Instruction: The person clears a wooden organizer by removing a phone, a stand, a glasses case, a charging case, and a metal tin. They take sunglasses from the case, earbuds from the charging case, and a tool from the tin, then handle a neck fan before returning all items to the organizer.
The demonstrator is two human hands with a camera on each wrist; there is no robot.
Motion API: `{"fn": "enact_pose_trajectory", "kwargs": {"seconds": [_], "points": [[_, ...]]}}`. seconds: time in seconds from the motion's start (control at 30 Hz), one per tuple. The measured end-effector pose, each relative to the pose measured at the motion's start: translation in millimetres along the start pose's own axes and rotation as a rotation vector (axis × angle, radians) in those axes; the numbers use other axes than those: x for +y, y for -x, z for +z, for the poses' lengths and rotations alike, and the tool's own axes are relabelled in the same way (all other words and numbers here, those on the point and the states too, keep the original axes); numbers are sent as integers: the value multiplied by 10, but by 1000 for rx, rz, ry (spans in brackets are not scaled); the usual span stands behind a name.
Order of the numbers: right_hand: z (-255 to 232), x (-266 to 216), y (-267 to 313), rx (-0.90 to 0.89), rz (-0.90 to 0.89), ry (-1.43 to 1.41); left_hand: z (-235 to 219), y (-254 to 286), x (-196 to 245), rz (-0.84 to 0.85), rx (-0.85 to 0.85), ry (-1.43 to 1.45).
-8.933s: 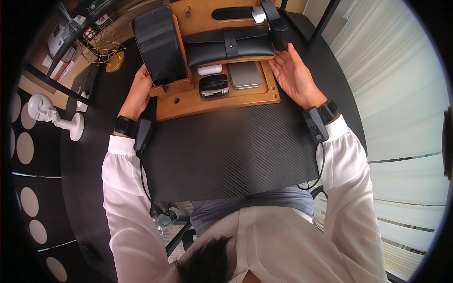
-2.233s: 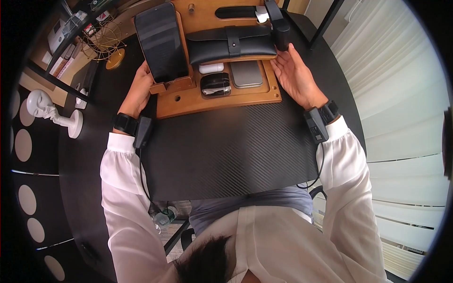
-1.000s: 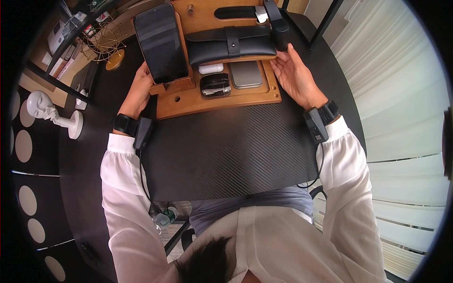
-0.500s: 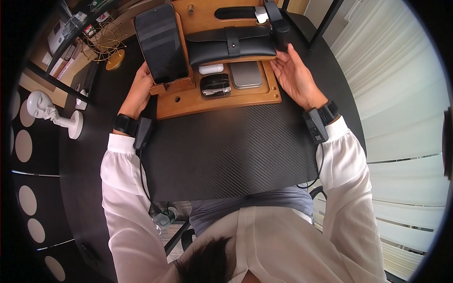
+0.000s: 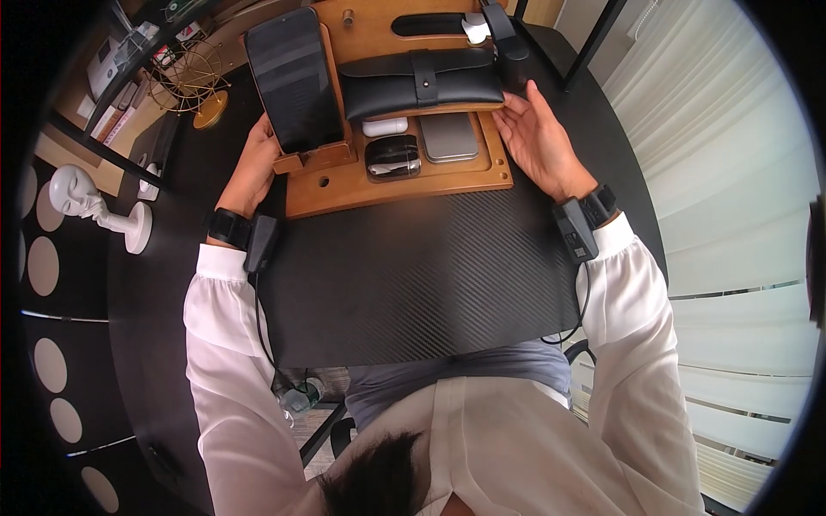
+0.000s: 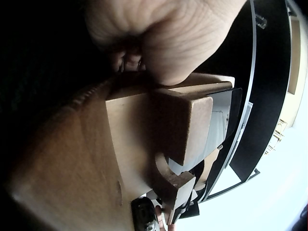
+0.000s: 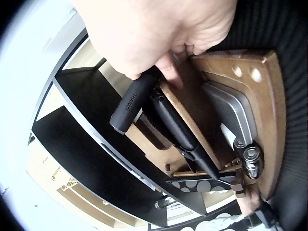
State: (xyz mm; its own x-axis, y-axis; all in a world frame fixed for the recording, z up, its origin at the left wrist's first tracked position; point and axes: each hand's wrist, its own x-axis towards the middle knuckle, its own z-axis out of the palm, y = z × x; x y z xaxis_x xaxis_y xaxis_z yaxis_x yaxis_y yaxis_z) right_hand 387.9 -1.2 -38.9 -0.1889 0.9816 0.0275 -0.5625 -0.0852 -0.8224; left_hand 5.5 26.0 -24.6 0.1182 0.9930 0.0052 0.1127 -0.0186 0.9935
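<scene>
A brown wooden desk organizer [image 5: 447, 180] stands on a black desk. My left hand [image 5: 247, 176] grips its left side, behind the phone holder; the fingers are partly hidden, and in the left wrist view they curl in shadow against the wood. At the right end my right hand [image 5: 544, 148] touches it with relaxed fingers, palm turned inward, one finger [image 7: 170, 72] on the end of the shelf. The right thumb lies beside a black band [image 7: 129, 105] with pale lettering. A smartphone [image 5: 297, 82] leans in the holder. A black snap-strap case [image 5: 422, 84] lies on the shelf.
A white earbud case [image 5: 384, 126], a glossy black rounded object [image 5: 392, 157] and a grey tin [image 5: 448, 138] lie in the lower tray. Left of the organizer stand a white head figurine [image 5: 77, 191] and a gold wire ornament [image 5: 206, 109]. Black shelf posts [image 5: 592, 43] rise behind.
</scene>
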Motion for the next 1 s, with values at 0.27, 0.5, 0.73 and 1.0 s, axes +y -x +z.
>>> {"fn": "enact_pose_trajectory", "kwargs": {"seconds": [0.27,0.5,0.73,1.0], "points": [[-30,9,-10,-11,2,-3,-21,-23,-24,12,-17,9],[-70,-22,-22,86,-284,369,-15,-37,-41,13,-20,7],[90,-270,-68,-28,-555,916,-20,-43,-35,37,-28,15],[107,-415,-81,76,-776,1115,-76,-121,-148,75,-80,81]]}}
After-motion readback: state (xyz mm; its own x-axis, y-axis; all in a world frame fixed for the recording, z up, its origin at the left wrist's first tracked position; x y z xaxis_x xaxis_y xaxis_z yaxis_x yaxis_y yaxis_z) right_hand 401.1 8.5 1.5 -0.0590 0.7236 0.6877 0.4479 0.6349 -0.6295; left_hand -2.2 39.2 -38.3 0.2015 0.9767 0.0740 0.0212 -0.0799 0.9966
